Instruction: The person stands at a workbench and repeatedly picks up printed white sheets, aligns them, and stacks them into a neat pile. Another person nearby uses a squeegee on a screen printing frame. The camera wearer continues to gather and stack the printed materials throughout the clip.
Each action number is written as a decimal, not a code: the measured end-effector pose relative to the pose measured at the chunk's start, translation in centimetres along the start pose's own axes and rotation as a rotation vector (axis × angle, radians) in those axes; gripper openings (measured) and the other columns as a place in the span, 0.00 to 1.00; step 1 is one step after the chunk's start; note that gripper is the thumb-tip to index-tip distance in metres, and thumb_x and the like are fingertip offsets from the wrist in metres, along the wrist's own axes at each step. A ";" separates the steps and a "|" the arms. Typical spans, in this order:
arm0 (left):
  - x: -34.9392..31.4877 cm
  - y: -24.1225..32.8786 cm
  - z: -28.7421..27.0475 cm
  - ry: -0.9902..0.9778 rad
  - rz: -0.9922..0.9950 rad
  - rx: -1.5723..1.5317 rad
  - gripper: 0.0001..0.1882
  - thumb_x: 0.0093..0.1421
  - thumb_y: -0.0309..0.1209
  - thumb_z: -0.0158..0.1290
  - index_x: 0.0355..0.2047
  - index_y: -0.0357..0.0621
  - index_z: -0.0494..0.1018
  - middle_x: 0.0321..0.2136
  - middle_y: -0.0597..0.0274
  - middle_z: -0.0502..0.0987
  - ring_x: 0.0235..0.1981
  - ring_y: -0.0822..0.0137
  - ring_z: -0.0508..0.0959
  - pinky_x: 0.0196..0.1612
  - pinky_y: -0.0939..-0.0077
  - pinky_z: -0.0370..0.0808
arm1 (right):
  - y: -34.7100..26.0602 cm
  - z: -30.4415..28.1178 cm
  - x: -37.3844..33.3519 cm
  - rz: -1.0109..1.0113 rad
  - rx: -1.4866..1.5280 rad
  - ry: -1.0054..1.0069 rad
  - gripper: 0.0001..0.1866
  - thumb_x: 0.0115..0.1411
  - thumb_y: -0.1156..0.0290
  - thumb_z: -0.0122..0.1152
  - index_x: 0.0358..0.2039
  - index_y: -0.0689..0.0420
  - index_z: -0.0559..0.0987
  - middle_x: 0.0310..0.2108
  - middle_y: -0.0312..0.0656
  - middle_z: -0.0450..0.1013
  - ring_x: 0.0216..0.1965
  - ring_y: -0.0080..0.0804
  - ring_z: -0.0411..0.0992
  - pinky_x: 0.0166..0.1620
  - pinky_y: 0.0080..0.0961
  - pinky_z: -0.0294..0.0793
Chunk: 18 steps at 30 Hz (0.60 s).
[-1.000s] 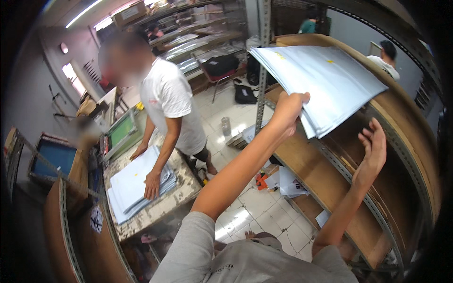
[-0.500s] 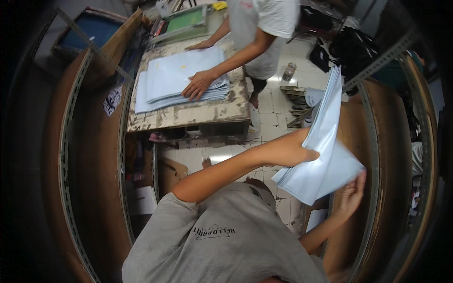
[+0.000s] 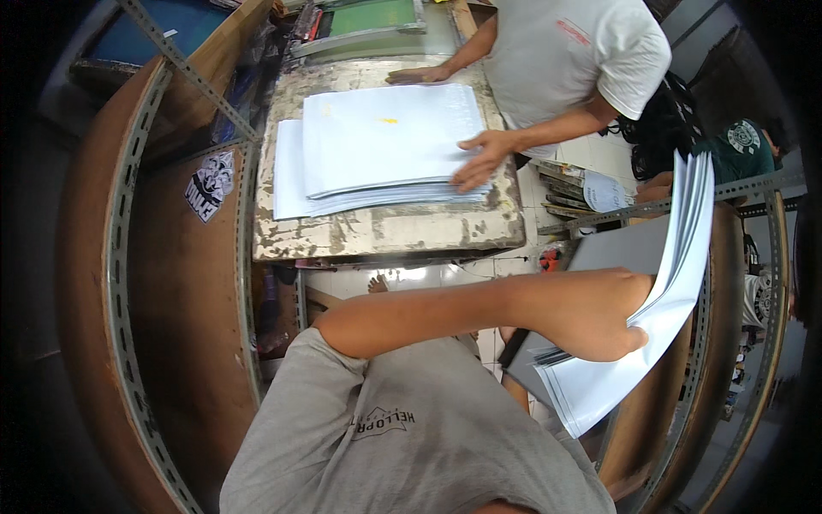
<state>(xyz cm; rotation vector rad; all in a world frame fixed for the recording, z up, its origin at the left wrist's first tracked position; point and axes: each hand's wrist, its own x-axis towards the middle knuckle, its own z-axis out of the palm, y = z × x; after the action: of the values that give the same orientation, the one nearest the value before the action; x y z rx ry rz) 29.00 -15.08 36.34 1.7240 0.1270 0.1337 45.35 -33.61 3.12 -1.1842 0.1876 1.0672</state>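
My left arm reaches across to the right, and my left hand [image 3: 599, 313] grips a thick, bent bundle of glossy white sheets [image 3: 629, 368], thumb on the near side. The bundle's upper edges fan slightly apart. My right hand is out of sight. Behind the bundle is a flat grey panel with dark edges [image 3: 621, 253], partly covered by my arm. Across from me, a co-worker's hand [image 3: 484, 158] is at the right edge of a pile of similar white sheets [image 3: 385, 137]; the other hand [image 3: 419, 75] rests on the table beyond.
The pile lies on a worn, stained table [image 3: 385, 231]. Framed screens [image 3: 364, 21] are at its far end. Brown shelving with perforated metal posts [image 3: 124, 265] flanks me on the left, and more shelving [image 3: 711, 325] on the right. Stacked boards [image 3: 565, 193] sit beyond.
My left hand has moved right and slightly down with the bundle. My right hand, earlier at the bundle's lower right corner, has gone from view. The grey panel now shows behind.
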 end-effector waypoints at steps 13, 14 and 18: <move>-20.1 -11.2 -12.4 0.578 -0.210 -0.361 0.31 0.55 0.31 0.65 0.56 0.31 0.65 0.45 0.54 0.76 0.45 0.65 0.76 0.50 0.72 0.73 | -2.5 16.6 0.2 0.030 -0.406 -0.453 0.30 0.57 0.63 0.63 0.56 0.66 0.67 0.47 0.50 0.73 0.43 0.33 0.76 0.46 0.30 0.77; -21.3 -11.9 -12.9 0.675 -0.224 -0.332 0.29 0.57 0.32 0.63 0.55 0.32 0.65 0.45 0.55 0.76 0.45 0.66 0.76 0.51 0.72 0.73 | -3.3 18.4 2.5 0.043 -0.599 -0.510 0.30 0.57 0.65 0.64 0.56 0.66 0.67 0.46 0.48 0.74 0.41 0.32 0.76 0.44 0.30 0.77; -25.9 -16.1 -17.3 0.998 -0.295 -0.371 0.29 0.56 0.31 0.63 0.55 0.32 0.65 0.44 0.52 0.76 0.44 0.63 0.78 0.47 0.71 0.76 | -5.0 29.6 6.1 -0.151 -0.587 -0.595 0.29 0.54 0.69 0.68 0.55 0.65 0.69 0.45 0.45 0.75 0.42 0.30 0.75 0.45 0.27 0.76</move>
<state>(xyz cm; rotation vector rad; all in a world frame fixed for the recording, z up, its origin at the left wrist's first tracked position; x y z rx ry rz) 0.47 0.10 22.72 1.1185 1.0162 0.7413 40.79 -5.82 15.09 -1.3058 -0.7104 1.3344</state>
